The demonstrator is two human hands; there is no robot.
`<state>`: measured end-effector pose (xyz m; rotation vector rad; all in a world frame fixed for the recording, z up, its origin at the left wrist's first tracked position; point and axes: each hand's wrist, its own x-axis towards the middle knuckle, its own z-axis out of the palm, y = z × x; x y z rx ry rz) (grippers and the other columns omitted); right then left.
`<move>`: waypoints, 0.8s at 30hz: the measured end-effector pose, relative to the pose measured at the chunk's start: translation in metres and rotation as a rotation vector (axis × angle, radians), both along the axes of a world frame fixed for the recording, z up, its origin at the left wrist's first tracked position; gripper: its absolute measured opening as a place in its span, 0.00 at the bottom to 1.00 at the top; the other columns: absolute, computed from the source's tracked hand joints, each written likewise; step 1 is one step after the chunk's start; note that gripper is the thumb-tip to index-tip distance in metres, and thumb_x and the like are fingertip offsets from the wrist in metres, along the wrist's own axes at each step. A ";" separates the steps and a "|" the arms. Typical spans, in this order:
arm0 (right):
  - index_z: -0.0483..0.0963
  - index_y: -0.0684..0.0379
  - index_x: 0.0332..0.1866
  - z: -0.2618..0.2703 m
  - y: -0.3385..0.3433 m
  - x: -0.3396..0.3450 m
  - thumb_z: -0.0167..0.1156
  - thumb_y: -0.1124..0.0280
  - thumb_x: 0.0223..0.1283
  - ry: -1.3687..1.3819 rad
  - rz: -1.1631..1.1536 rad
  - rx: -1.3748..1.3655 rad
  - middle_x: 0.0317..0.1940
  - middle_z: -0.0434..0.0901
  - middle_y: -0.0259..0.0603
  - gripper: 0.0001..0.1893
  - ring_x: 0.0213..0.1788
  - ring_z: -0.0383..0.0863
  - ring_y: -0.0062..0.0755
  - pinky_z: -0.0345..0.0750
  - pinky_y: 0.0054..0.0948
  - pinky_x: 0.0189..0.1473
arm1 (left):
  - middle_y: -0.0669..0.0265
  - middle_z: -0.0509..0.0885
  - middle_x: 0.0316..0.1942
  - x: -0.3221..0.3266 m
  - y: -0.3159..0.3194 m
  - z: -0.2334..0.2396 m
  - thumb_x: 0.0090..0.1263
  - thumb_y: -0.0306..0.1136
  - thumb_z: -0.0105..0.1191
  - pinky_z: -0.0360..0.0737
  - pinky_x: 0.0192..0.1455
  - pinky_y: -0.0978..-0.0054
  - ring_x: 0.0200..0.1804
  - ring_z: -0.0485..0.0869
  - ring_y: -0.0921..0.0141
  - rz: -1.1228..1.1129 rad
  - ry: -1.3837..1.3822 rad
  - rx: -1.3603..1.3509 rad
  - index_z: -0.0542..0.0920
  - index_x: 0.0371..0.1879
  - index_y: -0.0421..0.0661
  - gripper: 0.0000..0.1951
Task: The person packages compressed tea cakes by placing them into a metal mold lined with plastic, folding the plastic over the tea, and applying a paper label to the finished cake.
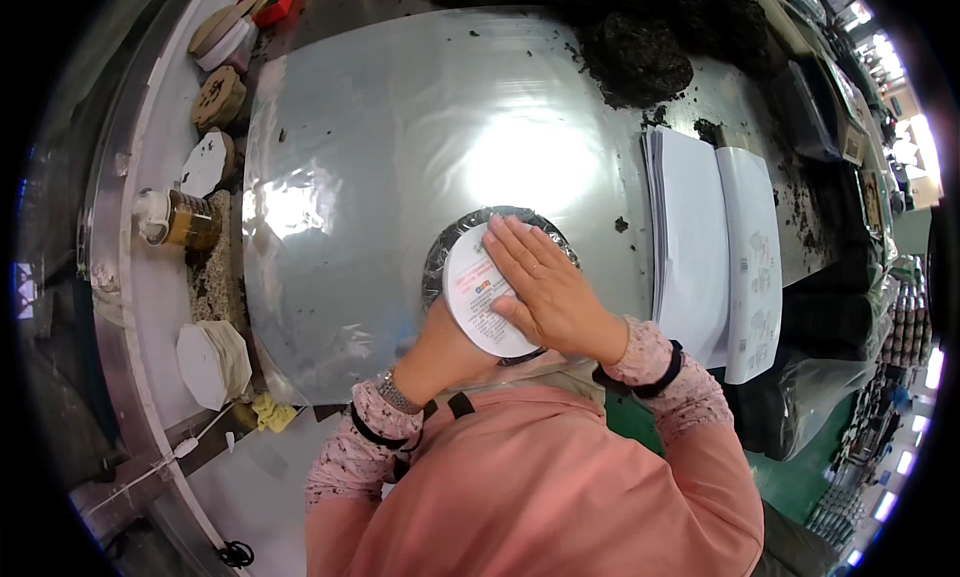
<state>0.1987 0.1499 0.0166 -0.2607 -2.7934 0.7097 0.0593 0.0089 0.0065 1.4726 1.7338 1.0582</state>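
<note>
A white printed disc, bearing small writing, lies tilted between my two hands. My left hand reaches in from the lower left and holds it from beneath; its fingers are hidden under the disc. Flat across the disc's upper right rests my right hand, palm down, thumb apart from the long fingers. Below both is a round black package wrapped in shiny clear film, its rim showing around the disc. A clear plastic sheet covers the table around it.
White sheets and a folded printed film lie at right. Dark clumped material is heaped at far right. Along the left edge stand a pump bottle, octagonal pads and a yellow cloth.
</note>
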 end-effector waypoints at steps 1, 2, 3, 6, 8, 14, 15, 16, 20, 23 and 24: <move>0.61 0.66 0.81 -0.004 -0.001 0.001 0.55 0.51 0.77 -0.008 -0.019 0.006 0.83 0.59 0.55 0.37 0.84 0.58 0.56 0.58 0.52 0.82 | 0.53 0.84 0.63 -0.006 -0.004 0.002 0.67 0.35 0.65 0.79 0.67 0.53 0.64 0.83 0.50 -0.054 0.076 0.085 0.83 0.62 0.43 0.24; 0.61 0.66 0.81 -0.005 -0.002 0.003 0.55 0.49 0.77 -0.016 -0.039 0.013 0.83 0.59 0.55 0.38 0.84 0.57 0.56 0.57 0.51 0.82 | 0.52 0.85 0.62 -0.015 -0.012 0.002 0.66 0.33 0.65 0.79 0.68 0.52 0.63 0.83 0.50 -0.108 0.152 0.170 0.83 0.60 0.41 0.23; 0.60 0.66 0.82 -0.008 -0.004 0.004 0.54 0.47 0.77 -0.026 -0.062 0.009 0.83 0.59 0.55 0.39 0.84 0.57 0.56 0.57 0.51 0.83 | 0.52 0.85 0.61 -0.024 -0.021 0.002 0.65 0.31 0.64 0.79 0.68 0.52 0.62 0.84 0.49 -0.167 0.227 0.246 0.84 0.59 0.40 0.22; 0.60 0.57 0.84 -0.008 -0.008 0.002 0.48 0.37 0.77 -0.057 0.016 0.092 0.85 0.57 0.49 0.42 0.86 0.52 0.54 0.49 0.53 0.84 | 0.53 0.88 0.49 -0.031 -0.044 -0.007 0.62 0.28 0.64 0.79 0.67 0.49 0.57 0.85 0.51 -0.123 0.380 0.343 0.86 0.49 0.35 0.17; 0.61 0.50 0.84 -0.009 -0.010 0.000 0.44 0.29 0.73 -0.107 0.062 0.135 0.86 0.55 0.44 0.45 0.87 0.49 0.55 0.44 0.56 0.85 | 0.54 0.88 0.46 -0.027 -0.049 -0.014 0.62 0.27 0.64 0.79 0.68 0.49 0.55 0.85 0.52 -0.071 0.368 0.342 0.86 0.48 0.34 0.16; 0.60 0.50 0.85 -0.010 -0.017 -0.006 0.41 0.22 0.69 -0.166 0.078 0.239 0.86 0.55 0.46 0.50 0.87 0.44 0.63 0.39 0.56 0.85 | 0.53 0.88 0.42 -0.018 -0.052 -0.026 0.64 0.28 0.62 0.76 0.72 0.50 0.53 0.86 0.52 -0.051 0.260 0.325 0.86 0.43 0.35 0.11; 0.60 0.50 0.85 -0.010 -0.018 -0.006 0.42 0.22 0.69 -0.167 0.077 0.248 0.86 0.55 0.47 0.50 0.87 0.45 0.64 0.40 0.58 0.85 | 0.53 0.88 0.41 -0.025 -0.057 -0.028 0.67 0.28 0.60 0.76 0.72 0.51 0.52 0.87 0.53 -0.062 0.201 0.333 0.86 0.43 0.36 0.10; 0.60 0.51 0.84 -0.011 -0.018 -0.007 0.43 0.23 0.68 -0.168 0.076 0.255 0.85 0.55 0.48 0.50 0.87 0.45 0.66 0.41 0.60 0.84 | 0.52 0.88 0.41 -0.031 -0.062 -0.028 0.70 0.29 0.58 0.76 0.72 0.51 0.51 0.87 0.54 -0.075 0.142 0.341 0.85 0.42 0.36 0.09; 0.64 0.55 0.81 -0.012 -0.021 -0.011 0.52 0.25 0.66 -0.133 0.075 0.324 0.84 0.57 0.54 0.50 0.83 0.52 0.70 0.53 0.69 0.79 | 0.57 0.88 0.51 -0.047 -0.048 -0.022 0.86 0.36 0.43 0.76 0.71 0.56 0.56 0.86 0.63 0.572 -0.184 0.416 0.85 0.54 0.34 0.19; 0.65 0.60 0.79 -0.004 -0.034 -0.015 0.53 0.27 0.66 -0.154 0.056 0.393 0.83 0.57 0.56 0.50 0.82 0.53 0.73 0.55 0.71 0.78 | 0.57 0.87 0.57 -0.041 0.016 -0.043 0.88 0.39 0.46 0.78 0.68 0.66 0.59 0.84 0.67 0.588 -0.471 -0.052 0.83 0.60 0.34 0.20; 0.66 0.61 0.79 -0.001 -0.040 -0.015 0.53 0.30 0.68 -0.174 0.038 0.377 0.83 0.58 0.54 0.48 0.84 0.53 0.67 0.54 0.70 0.78 | 0.58 0.88 0.56 -0.042 0.018 -0.048 0.87 0.38 0.47 0.78 0.66 0.68 0.57 0.85 0.68 0.618 -0.618 -0.006 0.83 0.60 0.33 0.20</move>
